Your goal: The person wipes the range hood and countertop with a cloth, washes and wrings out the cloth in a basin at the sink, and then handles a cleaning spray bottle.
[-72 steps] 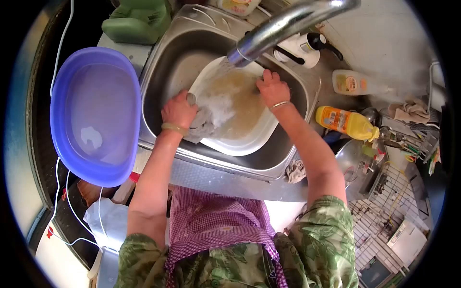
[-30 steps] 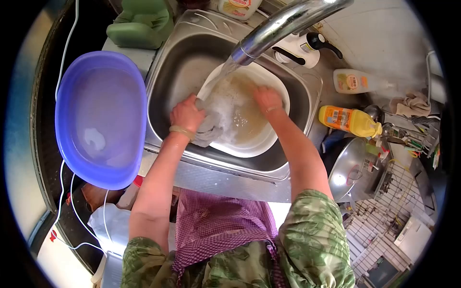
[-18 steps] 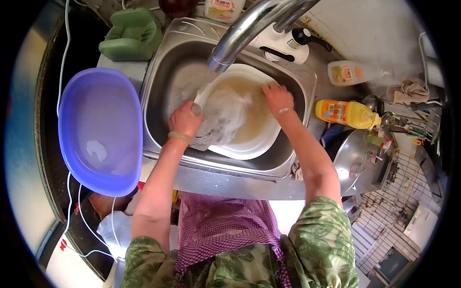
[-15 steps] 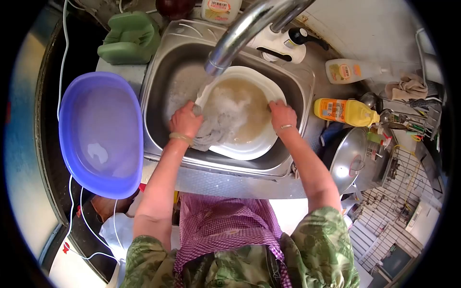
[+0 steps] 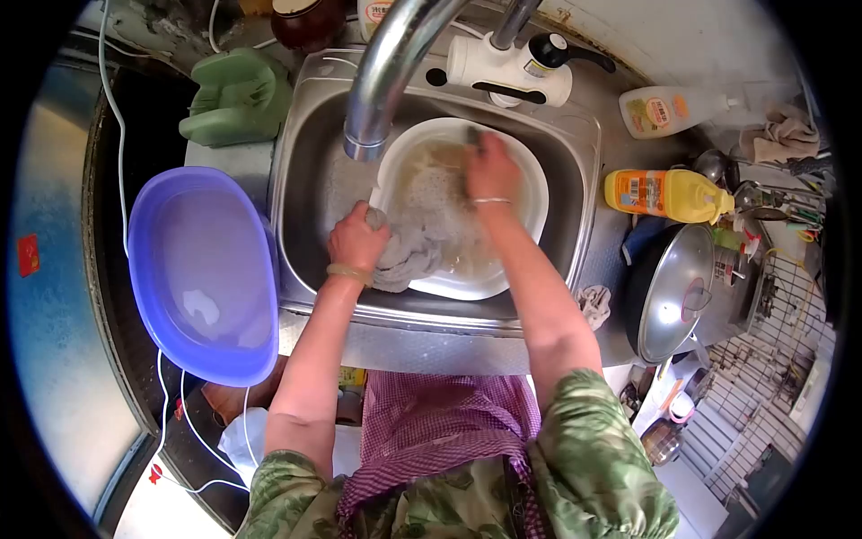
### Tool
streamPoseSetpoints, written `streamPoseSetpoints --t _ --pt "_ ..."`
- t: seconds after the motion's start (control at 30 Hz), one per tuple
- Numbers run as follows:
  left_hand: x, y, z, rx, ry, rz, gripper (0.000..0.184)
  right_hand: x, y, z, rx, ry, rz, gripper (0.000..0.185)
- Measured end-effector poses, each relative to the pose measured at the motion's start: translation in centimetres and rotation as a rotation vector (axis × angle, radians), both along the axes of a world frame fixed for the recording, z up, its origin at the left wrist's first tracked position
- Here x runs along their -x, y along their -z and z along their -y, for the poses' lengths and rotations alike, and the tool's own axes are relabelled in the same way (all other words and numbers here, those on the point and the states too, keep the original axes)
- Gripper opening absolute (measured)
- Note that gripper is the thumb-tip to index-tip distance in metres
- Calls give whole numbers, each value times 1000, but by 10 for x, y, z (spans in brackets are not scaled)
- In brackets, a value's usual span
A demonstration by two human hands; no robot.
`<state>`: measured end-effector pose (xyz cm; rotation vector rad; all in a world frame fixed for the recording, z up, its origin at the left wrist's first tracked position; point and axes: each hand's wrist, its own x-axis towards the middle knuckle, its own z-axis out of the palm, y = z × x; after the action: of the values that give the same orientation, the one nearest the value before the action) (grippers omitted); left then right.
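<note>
Left fingers curled round grey cloth, bulk beside them, right hand blurred, grip unclear

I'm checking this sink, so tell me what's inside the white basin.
The white basin holds murky water and part of a grey cloth. The blurred right hand covers some of it; the basin's bottom cannot be made out.

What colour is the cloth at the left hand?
The cloth is grey; it shows best in the head view.
</note>
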<state>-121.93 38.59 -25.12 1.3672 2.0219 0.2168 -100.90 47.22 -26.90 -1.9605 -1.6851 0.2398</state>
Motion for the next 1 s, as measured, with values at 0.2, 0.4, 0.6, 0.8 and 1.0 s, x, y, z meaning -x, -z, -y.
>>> streamPoseSetpoints --t 0.2,0.4,0.6,0.8,1.0 --pt "-4 -1 2 -15 5 -1 41 19 46 -23 31 -15 -69 20" --pt "-1 4 3 -65 11 3 42 20 22 -27 49 103 -214 25" --pt "0 13 4 -103 25 8 41 -35 67 4 -96 412 -172 24" --pt "0 13 5 -130 24 -4 40 55 67 -13 30 56 -312 34" --pt "-3 12 6 -98 28 -12 41 -12 91 -7 -47 460 -474 34"
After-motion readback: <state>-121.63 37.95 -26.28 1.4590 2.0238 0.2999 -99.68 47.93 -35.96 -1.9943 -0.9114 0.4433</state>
